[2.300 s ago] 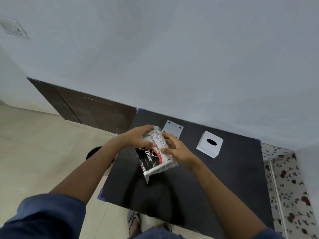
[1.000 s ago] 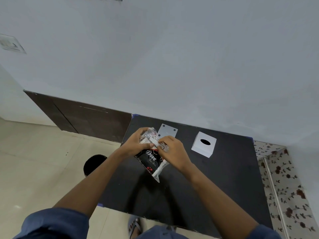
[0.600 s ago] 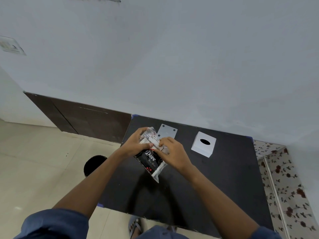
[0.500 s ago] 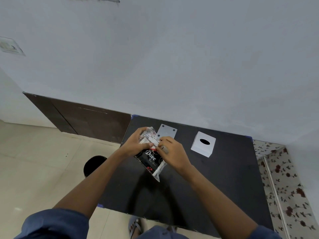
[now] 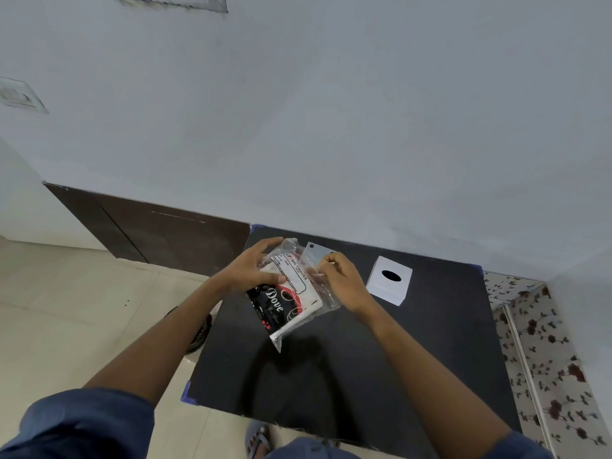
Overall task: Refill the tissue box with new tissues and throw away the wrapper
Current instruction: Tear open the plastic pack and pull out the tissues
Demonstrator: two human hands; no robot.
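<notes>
Head view, from the nearest edge outward: blue sleeves (image 5: 82,422) frame the bottom corners, and a sandalled foot (image 5: 260,440) shows on the pale tiled floor (image 5: 66,326) just below the near edge of the black surface (image 5: 364,376). Both bare forearms reach forward over that surface and meet at a pack of tissues (image 5: 288,299), which is held up above the black top, tilted, with its lower corner pointing down toward the viewer. Its clear plastic wrapper (image 5: 326,298) carries a black and red printed panel and a white label. The left hand (image 5: 248,271) clasps the upper left part of the pack, thumb across the front and fingers (image 5: 270,243) curled over the top edge. The right hand (image 5: 344,281) pinches the loose plastic at the upper right side of the pack, fingertips closed on the film. Left of the surface, partly hidden by the left forearm, a dark round bin (image 5: 198,329) stands on the floor. Beyond the hands, a flat white panel (image 5: 318,250) with small holes lies on the surface, mostly behind the pack. To the right of it, well apart from the hands, the white tissue box (image 5: 389,281) sits on the surface with its dark oval opening facing up. A floral-patterned cloth (image 5: 546,342) borders the surface on the right, and a plain grey wall (image 5: 331,127) rises behind everything.
</notes>
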